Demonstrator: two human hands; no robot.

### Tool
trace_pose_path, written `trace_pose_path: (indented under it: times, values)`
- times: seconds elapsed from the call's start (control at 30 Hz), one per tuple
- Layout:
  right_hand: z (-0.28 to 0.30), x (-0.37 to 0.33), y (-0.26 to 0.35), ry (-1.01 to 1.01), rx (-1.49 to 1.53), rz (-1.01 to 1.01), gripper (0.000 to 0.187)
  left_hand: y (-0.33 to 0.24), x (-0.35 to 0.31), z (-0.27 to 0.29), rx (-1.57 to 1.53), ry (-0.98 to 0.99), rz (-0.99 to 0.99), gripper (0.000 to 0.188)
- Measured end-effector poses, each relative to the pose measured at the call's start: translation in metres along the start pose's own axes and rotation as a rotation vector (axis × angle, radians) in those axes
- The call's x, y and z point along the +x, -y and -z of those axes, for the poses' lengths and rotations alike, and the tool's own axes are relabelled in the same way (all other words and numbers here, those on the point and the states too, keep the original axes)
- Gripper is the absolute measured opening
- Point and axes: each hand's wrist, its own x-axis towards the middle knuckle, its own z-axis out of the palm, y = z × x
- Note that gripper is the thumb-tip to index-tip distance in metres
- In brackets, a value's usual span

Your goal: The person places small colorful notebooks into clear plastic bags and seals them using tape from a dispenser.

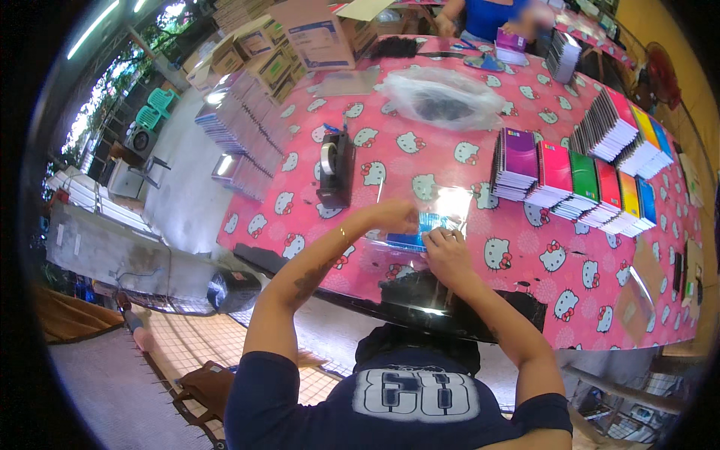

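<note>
A blue notebook bundle (409,240) lies near the table's front edge, with clear plastic film (386,257) spread around and under it. My left hand (397,216) is closed with its fingertips at the bundle's upper left, pinching what looks like the film; the fingertips are partly hidden. My right hand (447,251), with a ring on one finger, has its curled fingers pressed on the bundle's right side. A black tape dispenser (335,169) with a large roll stands to the left of the hands.
Stacked spiral notebooks (555,169) in several colours stand to the right. A clear plastic bag (442,97) lies farther back. Wrapped stacks (244,124) and cardboard boxes (311,34) line the left side. A co-worker (487,19) sits across the pink table (495,292).
</note>
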Motion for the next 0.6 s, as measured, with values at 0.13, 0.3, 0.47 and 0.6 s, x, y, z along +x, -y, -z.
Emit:
trace_pose_path:
  times: [0.13, 0.3, 0.47, 0.6]
  values:
    - [-0.002, -0.001, -0.001, 0.010, 0.013, -0.017, 0.044, -0.008, 0.017, -0.007, 0.211, 0.027, 0.119, 0.029]
    - [0.013, -0.001, -0.001, 0.110, 0.155, -0.090, 0.047, -0.005, 0.009, -0.018, 0.407, -0.068, 0.125, 0.033]
    - [0.018, -0.008, -0.003, 0.009, 0.105, -0.052, 0.049, -0.019, -0.023, -0.002, 0.252, -0.239, 0.328, 0.035]
    - [0.011, 0.000, -0.001, 0.038, 0.120, -0.025, 0.050, 0.010, -0.034, -0.034, 0.460, -0.453, 0.247, 0.046]
